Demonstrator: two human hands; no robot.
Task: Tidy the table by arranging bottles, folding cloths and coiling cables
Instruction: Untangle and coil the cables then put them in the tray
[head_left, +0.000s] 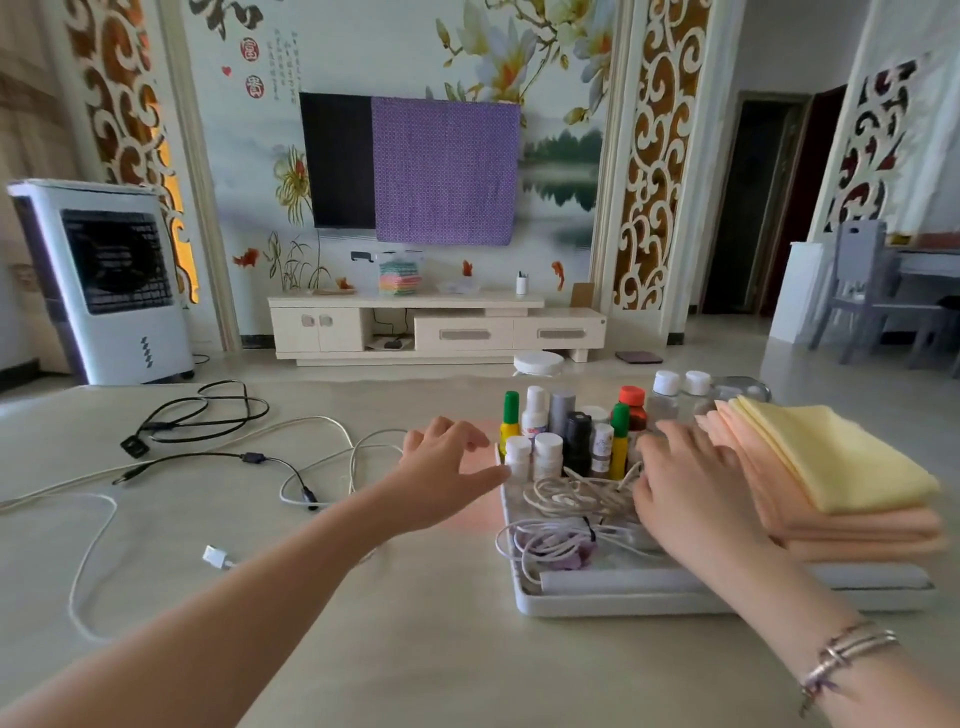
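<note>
Bottles (571, 441) stand packed upright at the far end of a white tray (613, 597) on the beige table (415, 649): green-capped yellow ones, white pill bottles, a black one, a grey one and a red-capped one. Two clear bottles with white caps (675, 389) stand just behind them, at the tray's far right.

On the near side of the bottles, inside the tray, lie two coiled cables, a cream one (576, 493) and, closer, a white one (550, 543) bound in a loop. To the right sits a stack of folded cloths (841, 493), peach below and yellow on top.

Both arms reach forward over the table. The left hand (447, 467) hovers at the tray's left edge, fingers spread and loosely bent, the thumb just beside a small white pill bottle (518, 454); it grips nothing. The right hand (691, 483) lies over the tray between the bottles and the cloths, fingers stretched out and relaxed; whether the fingertips touch anything I cannot tell. Bracelets (841, 660) circle that wrist.

Out on the left of the table, loose cables remain uncoiled: black ones (208, 410) tangled farther off, and a long white one (93, 545) snaking nearer, ending in a white plug (215, 557).
</note>
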